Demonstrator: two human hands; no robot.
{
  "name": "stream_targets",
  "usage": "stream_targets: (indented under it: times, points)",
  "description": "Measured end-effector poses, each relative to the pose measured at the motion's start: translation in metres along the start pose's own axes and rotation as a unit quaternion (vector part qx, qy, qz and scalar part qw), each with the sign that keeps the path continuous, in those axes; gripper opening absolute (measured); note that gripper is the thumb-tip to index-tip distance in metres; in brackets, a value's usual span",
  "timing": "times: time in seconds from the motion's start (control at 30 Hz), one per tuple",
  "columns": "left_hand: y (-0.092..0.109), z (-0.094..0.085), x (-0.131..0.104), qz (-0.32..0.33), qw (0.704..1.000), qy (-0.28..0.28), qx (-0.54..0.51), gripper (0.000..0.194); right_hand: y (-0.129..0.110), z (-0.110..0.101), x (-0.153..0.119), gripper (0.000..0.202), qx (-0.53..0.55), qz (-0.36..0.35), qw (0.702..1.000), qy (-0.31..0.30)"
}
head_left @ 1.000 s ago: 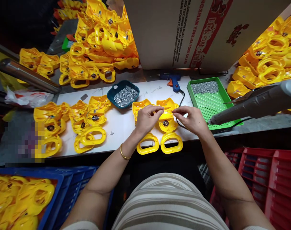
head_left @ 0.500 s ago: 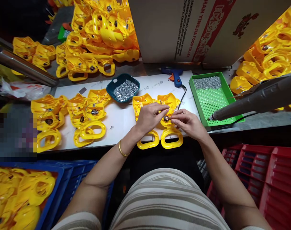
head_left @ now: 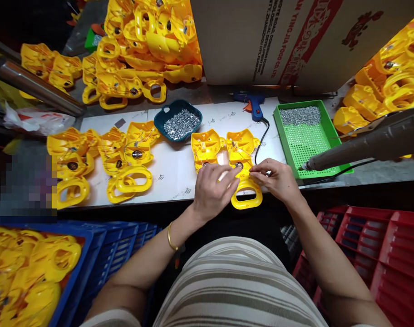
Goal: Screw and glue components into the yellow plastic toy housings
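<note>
Beside open white board (head_left: 174, 179), left fingers (head_left: 231, 174) curl slightly parted, right fingers (head_left: 258, 174) pinched at yellow shell (head_left: 240, 141) edge, contents unclear.

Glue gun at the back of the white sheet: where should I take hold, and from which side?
Best gripped, I'd say, by its blue handle, from above and the person's right. The handle slants toward the person, with the orange trigger on its left and the nozzle pointing left, away from that approach. Mind the black cord at the handle's near end.
</note>
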State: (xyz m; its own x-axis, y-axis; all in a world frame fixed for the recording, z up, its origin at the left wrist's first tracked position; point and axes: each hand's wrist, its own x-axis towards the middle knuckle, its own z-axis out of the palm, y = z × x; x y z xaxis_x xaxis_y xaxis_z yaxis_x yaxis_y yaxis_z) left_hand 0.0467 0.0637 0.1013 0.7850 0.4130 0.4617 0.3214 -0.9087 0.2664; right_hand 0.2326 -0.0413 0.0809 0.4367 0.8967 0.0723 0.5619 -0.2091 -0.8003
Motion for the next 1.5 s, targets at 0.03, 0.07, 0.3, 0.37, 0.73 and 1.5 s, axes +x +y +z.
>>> stream_targets:
  times: [0.03,0.07,0.3,0.37,0.73,1.5]
  points:
    - [0.004,0.001,-0.010,0.012,1.000,-0.011,0.003,0.026,0.000,0.001,-0.001,0.015,0.003,0.004,1.000,-0.003]
    - [0.007,0.002,-0.019,0.023,0.999,-0.027,0.004,0.027,-0.001,0.002,-0.002,0.015,0.006,0.013,1.000,-0.011]
    - [0.013,0.010,-0.043,0.034,0.994,-0.104,0.011,0.049,-0.009,0.011,-0.001,0.015,-0.041,0.035,0.998,-0.045]
    - [0.012,0.011,-0.044,0.033,0.993,-0.112,0.008,0.046,-0.010,0.013,0.000,0.015,-0.056,0.018,0.997,-0.046]
    - [0.004,0.018,-0.044,0.075,0.986,-0.117,-0.090,0.018,-0.008,0.029,-0.013,0.022,-0.253,-0.084,0.964,0.011]
    - [-0.039,-0.010,-0.070,-0.176,0.984,0.025,-0.010,0.031,-0.037,0.022,-0.013,0.030,-0.262,-0.199,0.944,0.005]
